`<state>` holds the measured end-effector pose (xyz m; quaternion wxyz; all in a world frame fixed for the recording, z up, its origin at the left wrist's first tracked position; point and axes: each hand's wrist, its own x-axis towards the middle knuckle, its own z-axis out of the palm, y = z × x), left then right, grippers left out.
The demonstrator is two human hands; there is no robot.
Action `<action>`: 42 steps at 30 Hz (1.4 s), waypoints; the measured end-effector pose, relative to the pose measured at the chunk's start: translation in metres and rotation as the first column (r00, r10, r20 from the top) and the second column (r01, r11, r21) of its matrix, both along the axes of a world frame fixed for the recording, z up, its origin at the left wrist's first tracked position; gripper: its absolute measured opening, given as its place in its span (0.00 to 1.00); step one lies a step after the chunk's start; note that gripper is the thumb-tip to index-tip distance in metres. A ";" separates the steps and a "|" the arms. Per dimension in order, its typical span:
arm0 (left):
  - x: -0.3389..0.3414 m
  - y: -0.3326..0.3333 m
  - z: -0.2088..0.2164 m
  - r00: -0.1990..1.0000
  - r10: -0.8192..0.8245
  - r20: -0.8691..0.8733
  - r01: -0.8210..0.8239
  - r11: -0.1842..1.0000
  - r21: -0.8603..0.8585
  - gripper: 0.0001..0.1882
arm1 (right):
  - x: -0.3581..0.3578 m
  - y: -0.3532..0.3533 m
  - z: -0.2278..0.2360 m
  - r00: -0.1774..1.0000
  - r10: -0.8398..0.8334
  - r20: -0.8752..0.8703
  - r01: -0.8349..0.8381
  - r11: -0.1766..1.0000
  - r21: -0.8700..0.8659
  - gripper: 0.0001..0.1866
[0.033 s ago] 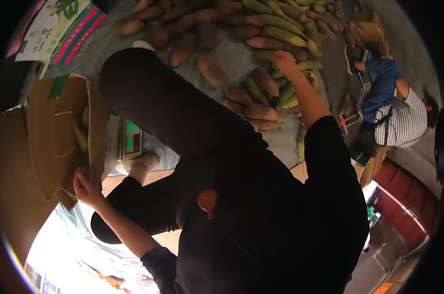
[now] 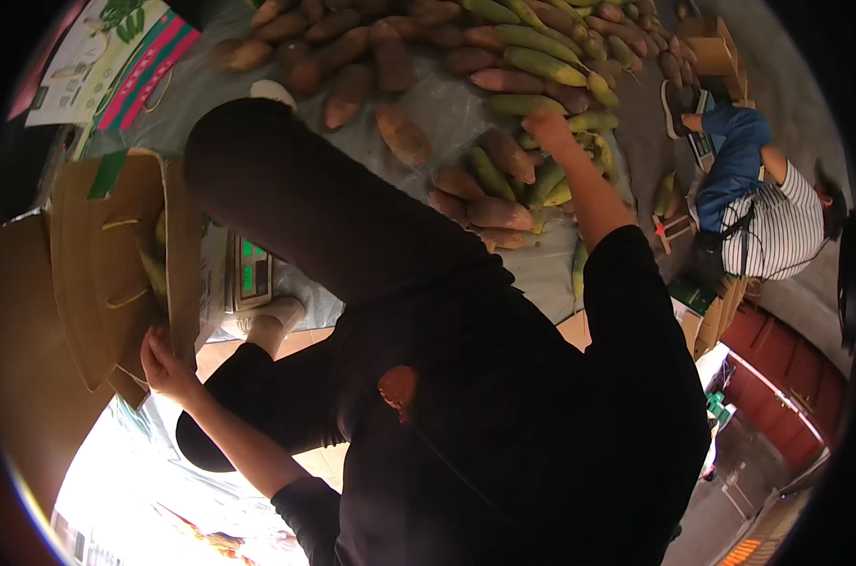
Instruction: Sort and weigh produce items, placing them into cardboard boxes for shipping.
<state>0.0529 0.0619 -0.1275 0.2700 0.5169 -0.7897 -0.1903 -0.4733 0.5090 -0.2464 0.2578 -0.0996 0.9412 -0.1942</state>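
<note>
So the right hand (image 2: 549,130) is over the heap, fingers curled in at the green vegetables (image 2: 539,68), but I can't tell if it's actually gripping one. The left hand (image 2: 168,366) is at the bottom edge of an open box (image 2: 88,269), fingers loosely bent, and I can't make out whether it's pinching the cardboard or just next to it. Box is plain brown cardboard, flat-sided, with one strip of green tape (image 2: 109,172) and two short cord-like bits on the near panel; some smooth green stuff shows inside, no clue how many pieces. The green ones in the heap are long, smooth and tapered, mixed in with chunky, dull reddish-brown roots (image 2: 485,212) with rough-looking skin. Way too many of both to count, but one fat brown root (image 2: 402,134) lies a bit off by itself. It's all on a wrinkly, shiny plastic sheet (image 2: 456,94). I count one scale (image 2: 251,269) with green-lit digits beside the box, one light shoe (image 2: 279,319) right by it, and one other person (image 2: 772,226) in a striped top off to the right.
</note>
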 end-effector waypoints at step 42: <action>-0.007 -0.005 -0.008 1.000 0.022 -0.011 -0.021 0.998 0.059 0.15 | 0.066 0.049 -0.001 0.567 -0.440 0.697 0.787 0.538 -0.301 0.17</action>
